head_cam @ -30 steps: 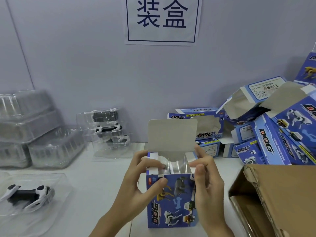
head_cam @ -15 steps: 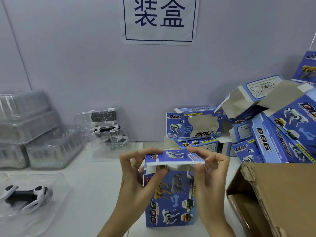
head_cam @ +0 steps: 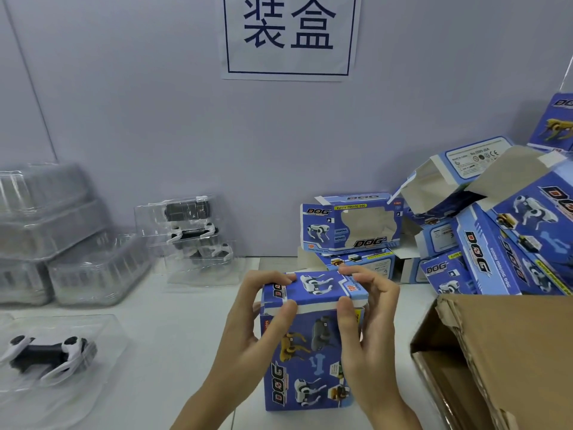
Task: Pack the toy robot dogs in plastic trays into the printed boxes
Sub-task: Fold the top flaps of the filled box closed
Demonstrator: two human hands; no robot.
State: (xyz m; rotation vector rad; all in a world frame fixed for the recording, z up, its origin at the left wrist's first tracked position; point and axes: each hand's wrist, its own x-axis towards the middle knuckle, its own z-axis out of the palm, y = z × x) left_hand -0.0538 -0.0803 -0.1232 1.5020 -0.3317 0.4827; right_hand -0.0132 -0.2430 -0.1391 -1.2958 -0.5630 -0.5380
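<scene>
1. My left hand (head_cam: 248,330) grips the blue printed DOG box (head_cam: 310,358) standing on end in the lower centre of the frame. My thumb lies across the front edge of its top flap (head_cam: 316,287), and my curled fingers wrap over the left upper corner.
2. My right hand (head_cam: 369,330) holds the same box from the right side, thumb pressed on the front edge of the flap, fingertips curled over the far right corner.
3. The flap lies folded down flat over the box's top; a thin white edge shows along its front.
4. The box stands upright on the white table (head_cam: 173,321).
5. At lower left a black-and-white toy robot dog (head_cam: 49,352) lies in a clear plastic tray (head_cam: 102,342).
6. More dogs in stacked clear trays (head_cam: 192,234) sit against the wall, left of centre.
7. Empty-looking clear tray stacks (head_cam: 62,240) fill the far left.
8. A windowed DOG box (head_cam: 350,225) rests on others behind my hands, and a pile of open printed boxes (head_cam: 496,240) leans at right.
9. A brown cardboard carton (head_cam: 502,352) stands open at lower right.
10. A paper sign (head_cam: 290,35) with two characters hangs at top centre.
</scene>
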